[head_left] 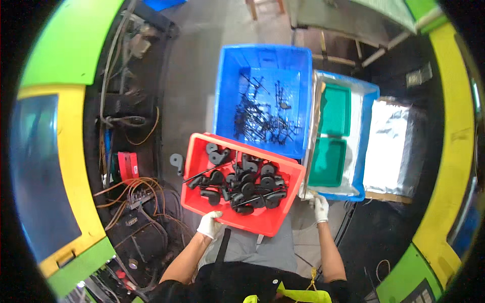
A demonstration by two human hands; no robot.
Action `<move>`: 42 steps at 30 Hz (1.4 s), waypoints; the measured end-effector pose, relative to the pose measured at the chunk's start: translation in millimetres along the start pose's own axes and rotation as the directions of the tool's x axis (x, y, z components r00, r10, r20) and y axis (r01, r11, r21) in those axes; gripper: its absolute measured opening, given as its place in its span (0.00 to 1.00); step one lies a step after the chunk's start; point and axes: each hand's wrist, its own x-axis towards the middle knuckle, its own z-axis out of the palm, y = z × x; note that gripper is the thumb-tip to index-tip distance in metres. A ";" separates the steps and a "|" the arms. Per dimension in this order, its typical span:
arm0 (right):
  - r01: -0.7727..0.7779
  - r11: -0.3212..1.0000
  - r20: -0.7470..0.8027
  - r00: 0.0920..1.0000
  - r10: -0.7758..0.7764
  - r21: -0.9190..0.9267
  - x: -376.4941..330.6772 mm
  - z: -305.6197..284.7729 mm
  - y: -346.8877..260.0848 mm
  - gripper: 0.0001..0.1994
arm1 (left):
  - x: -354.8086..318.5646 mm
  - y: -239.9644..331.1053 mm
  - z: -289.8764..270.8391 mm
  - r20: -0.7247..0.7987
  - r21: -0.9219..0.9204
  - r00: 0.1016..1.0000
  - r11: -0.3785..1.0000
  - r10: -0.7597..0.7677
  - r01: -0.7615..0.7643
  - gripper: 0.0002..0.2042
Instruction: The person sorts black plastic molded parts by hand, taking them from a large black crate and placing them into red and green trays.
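Observation:
A red plastic bin (242, 220) sits tilted in front of me, over my lap. It holds a heap of black plastic parts (247, 189) with round heads and short arms, along with thin black rods. My left hand (209, 224), in a white glove, is closed on the near left rim of this bin, thumb over the edge. My right hand (320, 208), also gloved, is at the near left corner of a blue crate (359, 177). Its fingers look curled; what they hold there is too small to tell.
Behind the red bin stands a larger blue bin (265, 56) with thin black sprues. Two green trays (336, 108) lie in the lined blue crate. One black part (177, 162) is by the red bin's left side. Cables and hoses (136, 189) run at left; green-and-yellow machines flank both sides.

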 end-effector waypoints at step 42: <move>-0.010 0.675 0.345 0.865 -0.365 0.738 -64.4 163.6 -181.1 0.20 | -25.7 31.6 72.6 0.032 0.164 0.797 0.783 0.603 -0.600 0.12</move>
